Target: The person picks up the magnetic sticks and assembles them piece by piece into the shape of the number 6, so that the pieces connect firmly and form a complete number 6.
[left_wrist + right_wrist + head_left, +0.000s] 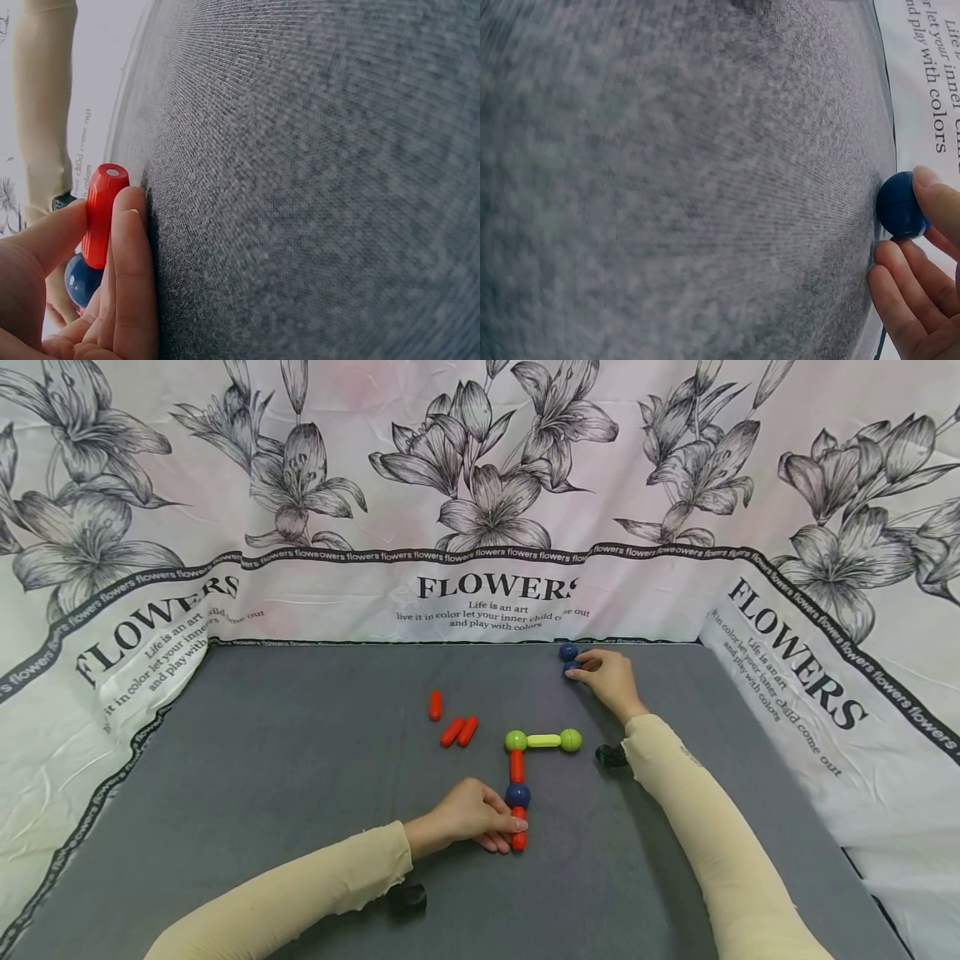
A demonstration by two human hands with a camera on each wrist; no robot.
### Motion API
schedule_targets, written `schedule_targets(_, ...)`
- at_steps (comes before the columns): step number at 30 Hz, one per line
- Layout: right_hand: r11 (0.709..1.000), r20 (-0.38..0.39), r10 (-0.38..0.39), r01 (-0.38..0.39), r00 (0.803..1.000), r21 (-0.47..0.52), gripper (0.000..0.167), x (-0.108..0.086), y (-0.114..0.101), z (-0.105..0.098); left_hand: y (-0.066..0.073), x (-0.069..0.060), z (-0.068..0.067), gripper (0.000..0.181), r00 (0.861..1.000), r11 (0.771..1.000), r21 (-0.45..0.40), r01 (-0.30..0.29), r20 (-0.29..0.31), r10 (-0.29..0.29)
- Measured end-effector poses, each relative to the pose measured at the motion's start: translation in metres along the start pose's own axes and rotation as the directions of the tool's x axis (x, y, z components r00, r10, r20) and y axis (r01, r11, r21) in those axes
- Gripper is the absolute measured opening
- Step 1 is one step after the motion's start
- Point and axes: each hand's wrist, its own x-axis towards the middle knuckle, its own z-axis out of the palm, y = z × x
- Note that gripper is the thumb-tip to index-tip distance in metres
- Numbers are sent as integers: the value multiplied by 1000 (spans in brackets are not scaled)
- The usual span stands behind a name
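Observation:
Near the middle of the table, my left hand [468, 817] pinches the lower red rod [519, 842] of a joined piece. Above that rod come a blue ball [517, 795], another red rod [517, 767] and a green ball [515, 741]. From there a light green rod [543, 741] leads right to a second green ball [571, 741]. In the left wrist view, the pinched rod's end [111, 172] shows a small silvery disc. At the table's back, my right hand [611, 681] grips a blue ball [901, 206] between thumb and fingers. Just behind it sits another blue ball [567, 652].
Three loose red rods [452, 732] lie left of the joined piece. The grey table [315, 760] ends at a flower-printed cloth [480, 602] at the back and sides. Dark wrist devices sit under the left sleeve [300, 885] and the right sleeve [705, 810].

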Motion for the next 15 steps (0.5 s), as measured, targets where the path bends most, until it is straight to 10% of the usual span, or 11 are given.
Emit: schedule_targets(15,1000,-5,5,-5,1000,30,39,-6,0,0,0,0,0,18,1000,1000,-1,-4,8,4)
